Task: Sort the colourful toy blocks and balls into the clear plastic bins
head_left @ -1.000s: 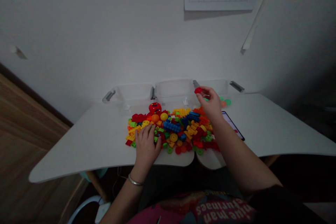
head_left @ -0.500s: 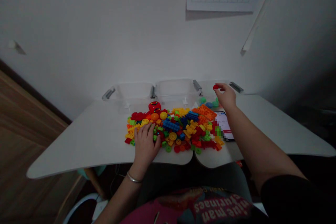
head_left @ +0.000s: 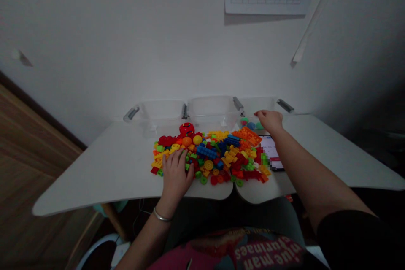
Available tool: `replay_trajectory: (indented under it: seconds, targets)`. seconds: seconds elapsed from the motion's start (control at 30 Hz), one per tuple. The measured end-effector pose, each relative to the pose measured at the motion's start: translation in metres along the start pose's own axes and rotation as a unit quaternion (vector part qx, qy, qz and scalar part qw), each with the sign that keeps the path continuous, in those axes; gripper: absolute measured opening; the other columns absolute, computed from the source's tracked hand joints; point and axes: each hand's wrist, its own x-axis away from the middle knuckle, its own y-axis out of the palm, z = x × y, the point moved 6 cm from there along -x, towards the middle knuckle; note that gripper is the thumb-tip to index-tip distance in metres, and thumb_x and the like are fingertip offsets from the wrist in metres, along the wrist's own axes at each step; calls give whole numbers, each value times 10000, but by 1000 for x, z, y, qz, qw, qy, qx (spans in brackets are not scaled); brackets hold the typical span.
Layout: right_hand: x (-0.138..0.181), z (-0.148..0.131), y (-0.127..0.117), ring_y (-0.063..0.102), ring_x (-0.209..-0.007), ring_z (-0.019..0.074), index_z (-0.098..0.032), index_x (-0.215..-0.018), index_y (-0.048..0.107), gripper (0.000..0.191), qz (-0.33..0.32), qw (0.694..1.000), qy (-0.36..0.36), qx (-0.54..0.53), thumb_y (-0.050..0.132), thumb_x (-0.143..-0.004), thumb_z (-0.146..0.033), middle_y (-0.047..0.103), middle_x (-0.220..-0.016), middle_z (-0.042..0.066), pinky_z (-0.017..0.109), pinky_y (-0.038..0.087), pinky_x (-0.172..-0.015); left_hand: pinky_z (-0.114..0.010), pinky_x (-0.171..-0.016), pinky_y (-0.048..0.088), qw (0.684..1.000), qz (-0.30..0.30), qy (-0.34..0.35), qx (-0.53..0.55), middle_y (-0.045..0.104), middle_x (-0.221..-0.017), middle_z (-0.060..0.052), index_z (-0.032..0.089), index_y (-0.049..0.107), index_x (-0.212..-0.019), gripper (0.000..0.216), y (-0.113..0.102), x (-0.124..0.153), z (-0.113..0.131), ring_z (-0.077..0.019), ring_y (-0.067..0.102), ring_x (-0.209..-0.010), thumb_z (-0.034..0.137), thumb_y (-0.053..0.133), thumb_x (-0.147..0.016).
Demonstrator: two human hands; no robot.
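A heap of mixed toy building bricks (head_left: 207, 152) in red, yellow, orange, blue and green covers the middle of the white table. On the heap's left part lies my left hand (head_left: 176, 173), palm down with fingers spread, grasping nothing visible. My right hand (head_left: 270, 121) is over the clear bin (head_left: 257, 103) at the back right, its index finger stretched out and the other fingers partly hidden. No piece shows in it. Inside that bin are green pieces (head_left: 259, 125), a blue piece (head_left: 251, 125) and a small red piece (head_left: 244, 121).
Two more clear bins (head_left: 163, 107) (head_left: 210, 105) with grey clips stand along the wall. A smartphone (head_left: 271, 152) lies right of the heap, under my right forearm. Behind the heap's left part sits a red ball-like toy with a face (head_left: 186, 129). The white table's (head_left: 110, 164) front edge curves inward.
My right hand has dropped lower over the right bin. The red piece it pinched has left its fingers, and a red piece now shows in the bin. My left hand stays put.
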Motion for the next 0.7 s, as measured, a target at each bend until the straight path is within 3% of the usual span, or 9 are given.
replay_trajectory:
  seconds: [0.17, 0.27, 0.43, 0.53, 0.7]
  targets:
    - [-1, 1, -1, 666, -1008, 276, -228, -1023, 787, 432, 9, 999, -9, -43, 389, -916, -359, 773, -994, 92, 421, 398, -937, -594, -1142, 270, 1000, -5, 0, 3, 613, -1338, -165, 148, 582, -1322, 470, 0, 0, 0, -337, 525, -1250, 336, 492, -901]
    - [0, 3, -7, 666, -1008, 267, -196, -1032, 771, 393, 34, 991, -3, -131, 456, -879, -373, 768, -994, 99, 412, 423, -945, -604, -1137, 271, 1000, -7, 1, 1, 612, -1338, -171, 128, 583, -1316, 470, 0, 0, 0, -342, 525, -1248, 331, 492, -903]
    - [14, -12, -37, 655, -961, 244, -176, -1012, 726, 328, 183, 941, -55, -279, 497, -824, -317, 745, -1026, 106, 429, 460, -942, -601, -1142, 266, 1000, -6, -1, 3, 614, -1340, -165, 143, 582, -1318, 466, 1, 0, 0, -340, 523, -1253, 336, 495, -903]
    - [29, -35, -52, 648, -932, 220, -203, -999, 702, 291, 223, 906, -88, -348, 495, -841, -334, 733, -1005, 78, 419, 481, -925, -584, -1155, 257, 1000, -4, -4, 2, 616, -1341, -153, 159, 584, -1316, 460, 1, -1, 0, -334, 521, -1259, 334, 501, -899]
    - [57, -91, -55, 642, -900, 202, -230, -978, 702, 256, 144, 885, -157, -414, 507, -868, -352, 717, -1020, 61, 363, 527, -810, -588, -1153, 258, 1000, -6, -4, 5, 609, -1351, -152, 162, 579, -1319, 458, 0, -1, 0, -335, 516, -1266, 330, 503, -900]
